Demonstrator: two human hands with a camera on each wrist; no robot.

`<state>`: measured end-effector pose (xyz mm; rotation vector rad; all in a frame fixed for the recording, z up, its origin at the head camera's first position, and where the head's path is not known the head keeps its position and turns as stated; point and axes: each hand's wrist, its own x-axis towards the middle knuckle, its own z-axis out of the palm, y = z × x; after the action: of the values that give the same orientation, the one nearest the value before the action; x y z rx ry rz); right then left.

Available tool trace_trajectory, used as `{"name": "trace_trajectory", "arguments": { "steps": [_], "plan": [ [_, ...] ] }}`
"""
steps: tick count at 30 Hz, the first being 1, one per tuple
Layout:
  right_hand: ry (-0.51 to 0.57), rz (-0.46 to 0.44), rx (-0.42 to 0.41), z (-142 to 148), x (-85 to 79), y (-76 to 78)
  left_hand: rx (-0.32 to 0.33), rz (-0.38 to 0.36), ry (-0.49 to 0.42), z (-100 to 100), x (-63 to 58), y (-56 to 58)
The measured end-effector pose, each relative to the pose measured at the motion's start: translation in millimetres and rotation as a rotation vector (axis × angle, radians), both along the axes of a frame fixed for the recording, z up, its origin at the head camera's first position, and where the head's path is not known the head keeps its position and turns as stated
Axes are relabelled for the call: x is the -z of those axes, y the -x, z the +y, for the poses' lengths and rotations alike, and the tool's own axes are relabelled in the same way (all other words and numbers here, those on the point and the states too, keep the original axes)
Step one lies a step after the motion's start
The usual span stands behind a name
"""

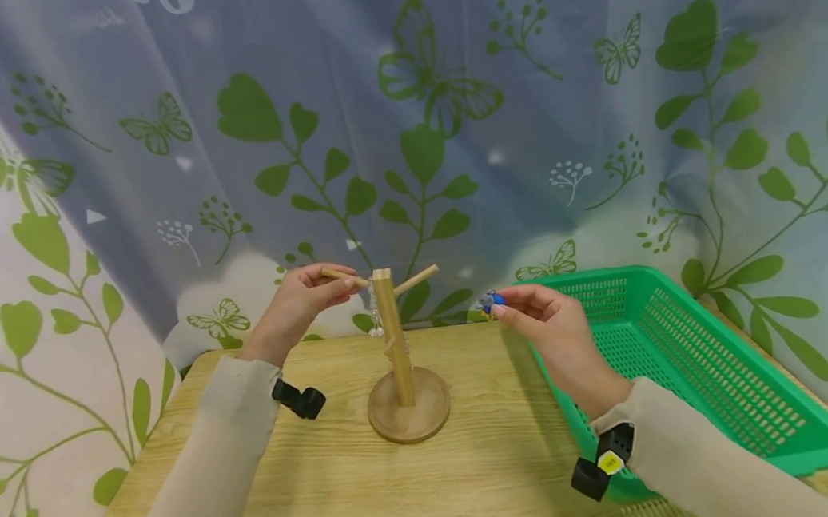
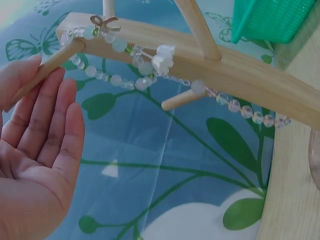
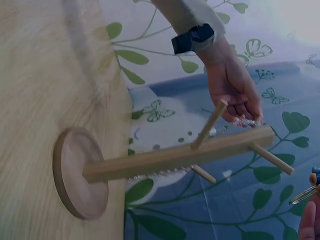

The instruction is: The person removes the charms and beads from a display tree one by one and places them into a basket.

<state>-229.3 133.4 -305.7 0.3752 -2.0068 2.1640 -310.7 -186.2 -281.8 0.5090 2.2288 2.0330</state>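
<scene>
A wooden jewellery stand [image 1: 395, 348] with a round base stands upright on the table, short pegs sticking out of its post. My left hand [image 1: 314, 292] pinches one upper peg [image 2: 45, 70] between thumb and fingers. Close to the post on that peg hangs a bracelet of pale green and white beads [image 2: 120, 45], with a bow and a white flower charm. A second bracelet of clear pinkish beads [image 2: 245, 111] hangs lower down. To the right of the stand, my right hand [image 1: 552, 329] pinches a small blue trinket [image 1: 491, 301] with a gold-coloured metal loop [image 3: 302, 195].
A green plastic basket [image 1: 757, 419] sits at the right of the wooden table [image 1: 315, 490], under and beside my right forearm. Behind the table hangs a curtain [image 1: 343, 71] printed with leaves and butterflies. Another upper peg [image 1: 417, 278] points right from the post.
</scene>
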Motion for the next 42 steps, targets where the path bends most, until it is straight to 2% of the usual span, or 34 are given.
{"name": "trace_trajectory", "arguments": {
  "steps": [3, 11, 18, 26, 32, 37, 42],
  "plan": [
    [-0.022, 0.02, 0.005, 9.6, -3.5, 3.0, 0.017, -0.001, 0.006, -4.9, 1.0, 0.3],
    [-0.073, 0.015, 0.025, 37.3, 0.1, 11.1, -0.002, -0.013, 0.045, -10.4, 6.9, 4.3],
    [-0.163, -0.004, 0.073, 62.2, 4.3, 17.7, -0.039, -0.03, 0.046, -8.1, 20.6, 13.3],
    [-0.248, -0.043, 0.099, 94.0, 14.4, 30.9, -0.081, -0.035, 0.106, 2.4, 35.0, 23.6],
    [-0.284, -0.042, 0.079, 113.6, 24.6, 42.4, -0.126, -0.033, 0.144, 13.1, 43.7, 33.3],
    [-0.413, -0.054, 0.096, 129.3, 32.5, 50.6, -0.163, -0.072, 0.174, 21.7, 49.4, 41.8],
    [-0.508, -0.081, 0.065, 142.8, 40.4, 60.2, -0.153, -0.1, 0.197, 26.3, 54.1, 46.2]
  ]
}}
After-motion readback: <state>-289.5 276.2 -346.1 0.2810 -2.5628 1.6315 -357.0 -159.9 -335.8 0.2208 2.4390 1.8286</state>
